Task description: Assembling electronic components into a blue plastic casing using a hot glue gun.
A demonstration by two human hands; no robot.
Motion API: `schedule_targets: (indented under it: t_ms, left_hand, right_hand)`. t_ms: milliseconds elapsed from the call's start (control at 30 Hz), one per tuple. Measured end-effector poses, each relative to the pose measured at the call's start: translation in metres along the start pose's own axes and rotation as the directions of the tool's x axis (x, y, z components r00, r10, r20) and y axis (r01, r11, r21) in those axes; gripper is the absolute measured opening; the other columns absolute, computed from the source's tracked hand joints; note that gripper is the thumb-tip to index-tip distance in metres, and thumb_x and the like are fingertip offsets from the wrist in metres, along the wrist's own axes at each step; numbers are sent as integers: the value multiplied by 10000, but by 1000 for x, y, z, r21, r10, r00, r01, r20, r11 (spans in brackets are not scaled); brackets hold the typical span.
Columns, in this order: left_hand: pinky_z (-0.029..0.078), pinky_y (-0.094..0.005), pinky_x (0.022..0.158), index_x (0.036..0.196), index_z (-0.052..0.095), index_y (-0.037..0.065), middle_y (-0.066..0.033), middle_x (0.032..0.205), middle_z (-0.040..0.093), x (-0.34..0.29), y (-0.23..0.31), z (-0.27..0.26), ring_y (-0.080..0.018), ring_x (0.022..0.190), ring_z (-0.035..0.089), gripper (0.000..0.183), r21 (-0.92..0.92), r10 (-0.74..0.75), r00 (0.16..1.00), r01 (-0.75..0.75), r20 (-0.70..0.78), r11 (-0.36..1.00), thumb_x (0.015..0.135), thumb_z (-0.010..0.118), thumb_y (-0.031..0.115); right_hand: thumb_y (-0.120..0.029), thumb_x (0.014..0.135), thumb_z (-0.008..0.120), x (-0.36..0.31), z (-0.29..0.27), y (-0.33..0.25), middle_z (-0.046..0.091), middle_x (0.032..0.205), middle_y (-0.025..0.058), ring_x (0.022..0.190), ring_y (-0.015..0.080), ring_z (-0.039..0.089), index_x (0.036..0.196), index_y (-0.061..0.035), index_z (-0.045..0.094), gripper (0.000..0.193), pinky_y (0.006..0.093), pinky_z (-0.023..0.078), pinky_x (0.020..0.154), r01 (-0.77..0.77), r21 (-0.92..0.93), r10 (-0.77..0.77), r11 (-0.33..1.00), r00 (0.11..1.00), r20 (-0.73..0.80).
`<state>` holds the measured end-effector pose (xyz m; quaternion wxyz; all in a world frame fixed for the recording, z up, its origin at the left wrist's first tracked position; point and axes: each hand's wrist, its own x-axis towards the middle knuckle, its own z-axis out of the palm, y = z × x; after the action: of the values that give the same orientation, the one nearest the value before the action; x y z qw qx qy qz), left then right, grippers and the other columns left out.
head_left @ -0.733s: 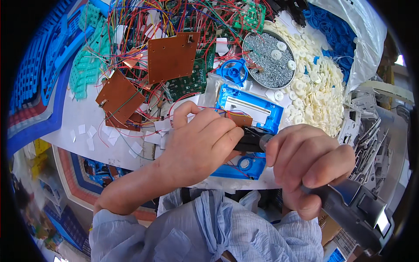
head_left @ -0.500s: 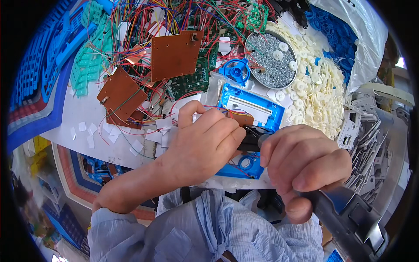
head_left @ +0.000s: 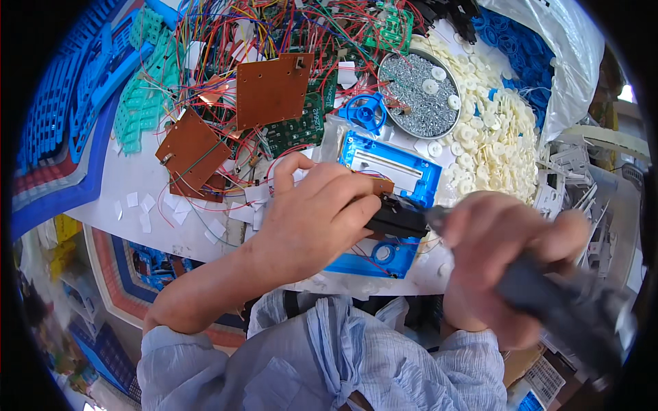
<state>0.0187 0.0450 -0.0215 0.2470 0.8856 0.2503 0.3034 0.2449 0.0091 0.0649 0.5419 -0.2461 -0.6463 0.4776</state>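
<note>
Left hand (head_left: pixel 308 218) curled, fingers closed on black part (head_left: pixel 406 220) lying across blue plastic case (head_left: pixel 429 186), mid-scene on white table (head_left: pixel 152 225); right hand (head_left: pixel 495 241), blurred, wrapped around dark hand tool (head_left: pixel 556 296), its tip by black part's right end, contact unclear; small brown board (head_left: pixel 385 185) just beyond black part, over case; blue wheel (head_left: pixel 367 114) and round dish (head_left: pixel 421 135) of screws (head_left: pixel 415 103) farther off; pale discs (head_left: pixel 500 151) heaped far right; larger brown boards (head_left: pixel 271 96) and tangled wires (head_left: pixel 277 24) spread far left
</note>
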Motion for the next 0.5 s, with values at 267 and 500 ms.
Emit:
schedule_targets:
  t_ms: [267, 500]
  left_hand:
    - [307, -481, 978, 1162, 656, 103, -39, 1003, 661, 4, -8, 3, -238, 1012, 582, 377, -41, -104, 993, 106, 53, 994, 845, 767, 274]
    - [416, -374, 973, 1285, 552, 27, -83, 1002, 679, 24, -8, 2, -212, 1037, 619, 357, -397, -457, 872, 487, 175, 778, 981, 629, 197]
  right_hand:
    - [-393, 862, 735, -51, 12, -42, 496, 1455, 221, 1330, 411, 483, 1465, -117, 408, 740, 623, 325, 1165, 54, -874, -703, 482, 619, -349]
    - [-149, 657, 855, -39, -7, 42, 612, 1239, 168, 1096, 387, 602, 1106, -80, 618, 512, 454, 523, 890, -116, -916, 149, 383, 987, -63]
